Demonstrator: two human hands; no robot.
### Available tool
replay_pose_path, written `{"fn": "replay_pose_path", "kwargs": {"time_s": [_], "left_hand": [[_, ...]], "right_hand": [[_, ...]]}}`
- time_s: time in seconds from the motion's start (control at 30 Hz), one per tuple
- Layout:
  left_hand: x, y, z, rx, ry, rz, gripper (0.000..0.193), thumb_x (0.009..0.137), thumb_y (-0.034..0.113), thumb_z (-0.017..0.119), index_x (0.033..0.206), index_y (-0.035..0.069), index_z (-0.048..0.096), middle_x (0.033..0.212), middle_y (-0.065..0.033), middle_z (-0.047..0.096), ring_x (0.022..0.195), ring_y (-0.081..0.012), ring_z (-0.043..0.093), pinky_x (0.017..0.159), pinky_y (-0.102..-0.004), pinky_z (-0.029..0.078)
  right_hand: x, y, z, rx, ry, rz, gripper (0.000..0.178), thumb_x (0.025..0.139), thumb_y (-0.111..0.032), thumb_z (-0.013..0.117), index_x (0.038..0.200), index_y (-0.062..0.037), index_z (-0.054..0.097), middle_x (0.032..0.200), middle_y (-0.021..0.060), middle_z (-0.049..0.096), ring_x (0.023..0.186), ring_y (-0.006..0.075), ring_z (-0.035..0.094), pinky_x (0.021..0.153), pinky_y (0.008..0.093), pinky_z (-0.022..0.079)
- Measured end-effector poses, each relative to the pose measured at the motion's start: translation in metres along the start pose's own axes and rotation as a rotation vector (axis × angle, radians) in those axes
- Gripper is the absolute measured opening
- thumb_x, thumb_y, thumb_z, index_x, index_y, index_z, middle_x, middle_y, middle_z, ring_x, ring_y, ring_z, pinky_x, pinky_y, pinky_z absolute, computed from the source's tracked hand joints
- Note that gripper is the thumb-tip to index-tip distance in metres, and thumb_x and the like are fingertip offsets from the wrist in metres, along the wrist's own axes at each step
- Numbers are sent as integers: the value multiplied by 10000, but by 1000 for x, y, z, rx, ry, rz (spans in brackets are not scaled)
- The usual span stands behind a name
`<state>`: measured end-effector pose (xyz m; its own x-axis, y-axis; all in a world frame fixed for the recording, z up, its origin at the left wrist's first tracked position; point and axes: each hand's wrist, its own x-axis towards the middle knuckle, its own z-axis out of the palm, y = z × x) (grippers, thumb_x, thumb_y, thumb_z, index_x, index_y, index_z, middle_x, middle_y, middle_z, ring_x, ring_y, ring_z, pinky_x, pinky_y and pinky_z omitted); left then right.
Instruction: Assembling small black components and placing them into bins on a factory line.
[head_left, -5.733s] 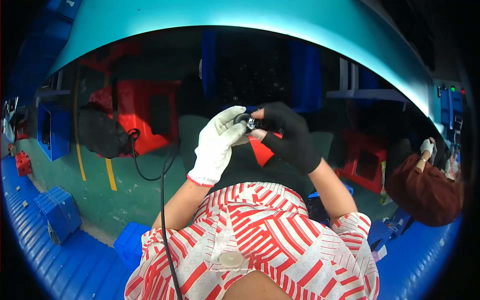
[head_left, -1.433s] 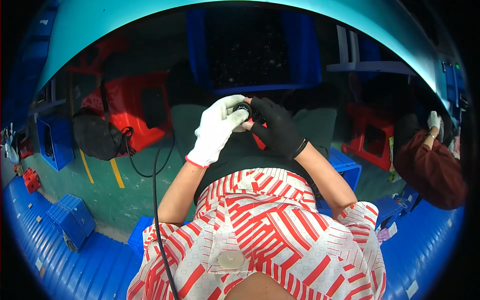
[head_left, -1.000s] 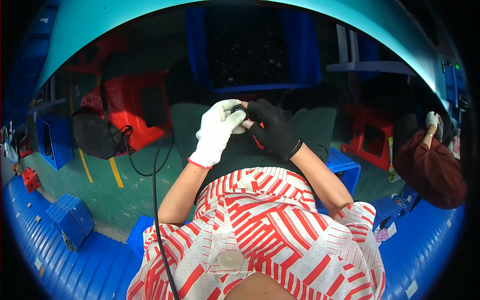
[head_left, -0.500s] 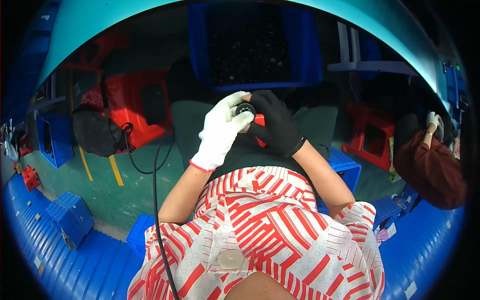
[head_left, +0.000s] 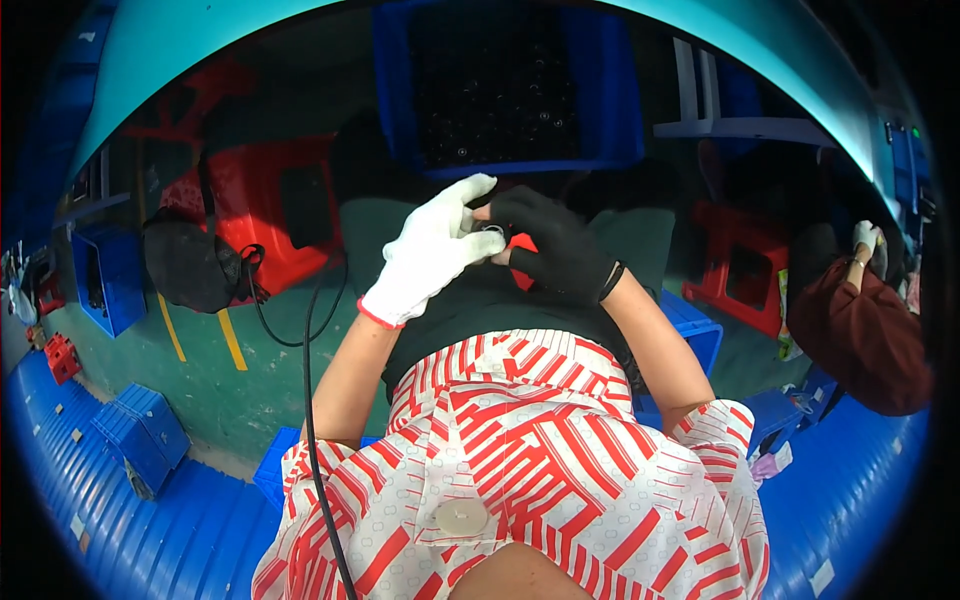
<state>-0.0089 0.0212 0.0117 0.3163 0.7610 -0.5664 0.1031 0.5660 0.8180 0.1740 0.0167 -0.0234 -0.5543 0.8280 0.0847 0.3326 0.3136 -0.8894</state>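
Note:
My left hand, in a white glove with a red cuff, is closed with thumb and fingers curved toward my right hand. My right hand wears a black glove with bare fingertips and is bent round from the other side. Between them both hands grip a small black round part, mostly hidden by fingers; a pale curved rim shows at it. Just under the right hand, a red patch shows over my dark-clad lap; I cannot make out what it belongs to.
Beyond my knees a blue crate holds many small dark parts. To the left stand a red stool and a black bag; a black cable hangs before me. A co-worker sits at the right near another red stool.
My left hand has shifted slightly left and down, its fingers a little more spread. The black part's round face, visible earlier, has turned and is now mostly covered.

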Motion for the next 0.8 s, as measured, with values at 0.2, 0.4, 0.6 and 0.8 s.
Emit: {"fn": "replay_pose_path", "kwargs": {"time_s": [0.2,0.4,0.6,0.8], "left_hand": [[3,-18,14,-327,104,133,547,819,11,626,1316,-73,414,939,-121,634,758,-113,609,720,-230,507],[0,-15,12,-203,141,116,540,821,10,626,1314,-69,421,945,-110,628,756,-105,593,718,-229,503],[1,-5,6,-233,70,89,545,815,21,630,1315,-58,428,946,-120,633,738,-107,592,720,-226,502],[4,-5,-4,-91,7,90,578,798,65,657,1305,-80,422,922,-99,629,789,-107,591,715,-213,485]], "right_hand": [[3,-2,3,-74,140,89,484,690,-120,761,1136,-76,578,1083,116,588,955,286,586,786,351,476],[1,-1,6,-303,161,-55,476,685,-135,749,1127,-72,582,1077,115,592,953,286,586,814,368,465],[1,-4,7,-193,156,39,473,726,-164,750,1152,-74,565,1109,127,576,1010,299,568,836,370,463],[5,-1,-7,-17,-7,13,484,704,-164,772,1136,-81,571,1084,127,580,1009,309,565,848,371,457]]}}
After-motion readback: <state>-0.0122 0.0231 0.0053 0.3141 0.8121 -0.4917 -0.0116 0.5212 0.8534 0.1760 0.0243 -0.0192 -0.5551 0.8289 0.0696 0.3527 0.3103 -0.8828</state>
